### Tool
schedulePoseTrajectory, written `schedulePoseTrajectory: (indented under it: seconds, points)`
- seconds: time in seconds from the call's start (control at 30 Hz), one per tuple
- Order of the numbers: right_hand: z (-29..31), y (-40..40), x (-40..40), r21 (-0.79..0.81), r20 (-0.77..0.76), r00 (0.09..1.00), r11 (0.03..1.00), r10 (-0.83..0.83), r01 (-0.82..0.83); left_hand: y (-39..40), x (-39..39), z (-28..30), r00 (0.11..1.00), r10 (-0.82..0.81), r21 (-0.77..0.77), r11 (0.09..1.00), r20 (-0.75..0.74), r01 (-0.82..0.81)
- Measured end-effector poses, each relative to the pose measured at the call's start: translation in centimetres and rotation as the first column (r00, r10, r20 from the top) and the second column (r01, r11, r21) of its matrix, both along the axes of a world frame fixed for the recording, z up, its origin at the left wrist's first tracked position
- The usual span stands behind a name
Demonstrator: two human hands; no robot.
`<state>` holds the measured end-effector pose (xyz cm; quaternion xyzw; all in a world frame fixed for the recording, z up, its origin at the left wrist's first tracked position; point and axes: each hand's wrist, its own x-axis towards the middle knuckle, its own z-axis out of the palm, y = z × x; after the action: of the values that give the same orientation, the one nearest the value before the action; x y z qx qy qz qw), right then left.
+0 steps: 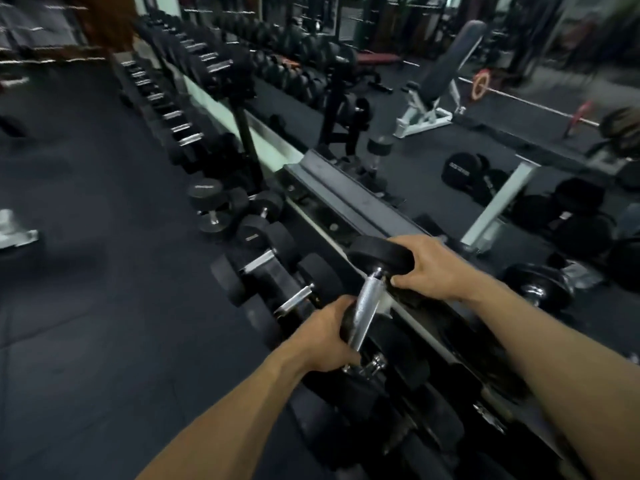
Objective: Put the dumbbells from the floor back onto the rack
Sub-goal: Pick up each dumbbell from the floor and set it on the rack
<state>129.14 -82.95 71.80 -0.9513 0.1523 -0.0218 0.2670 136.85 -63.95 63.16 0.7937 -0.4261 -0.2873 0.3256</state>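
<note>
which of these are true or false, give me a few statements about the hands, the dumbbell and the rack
1. Both hands hold one dumbbell. True.
2. The left hand grips the far head. False: it grips the near head; the right hand holds the far head.
3. The dumbbell is over the rack. True.
4. The rack's lower shelf is bare. False: other dumbbells lie on it.
5. The dumbbell's handle is black rubber. False: it is shiny metal.
</note>
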Motion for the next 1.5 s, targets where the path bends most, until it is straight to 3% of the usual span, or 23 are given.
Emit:
schedulePoseTrajectory:
  seconds: [0.13,0.37,0.63,0.83,1.03,1.23,1.5]
  points:
    - [-0.1,-7.8,-0.1,-0.055,-0.074,0.995,0.997,-0.061,0.057,-8.5,0.9,-1.1,0.996,-0.054,0.026,0.998,-0.066,0.056]
    - [-0.5,-18.8,2.8,-0.05,-0.047,0.983,0.983,-0.176,0.174,-20.3,5.8,0.2,0.988,-0.148,0.082,0.985,-0.037,0.151]
    - [-5.1,-24.9,5.1,0.088,-0.153,0.954,0.958,-0.257,0.272,-26.0,8.6,-2.0,0.98,-0.188,0.174,0.965,-0.057,0.195]
    - [-4.8,-24.8,5.2,0.087,-0.208,0.939,0.952,-0.272,0.295,-25.7,8.3,-1.7,0.989,-0.15,0.179,0.973,-0.008,0.149]
    - [-2.9,-23.2,4.8,-0.116,-0.296,0.917,0.963,-0.268,0.244,-24.3,8.0,-1.4,0.995,-0.019,0.165,0.986,0.095,0.003]
    - [0.6,-19.4,7.0,-0.371,-0.274,0.948,0.927,-0.158,0.048,-19.4,8.2,0.9,0.972,0.002,0.107,0.994,0.235,-0.028]
    - [2.4,-8.4,10.0,-0.383,-0.289,0.954,0.904,0.077,-0.189,-7.0,7.9,3.1,0.921,0.106,0.106,0.982,0.374,-0.157]
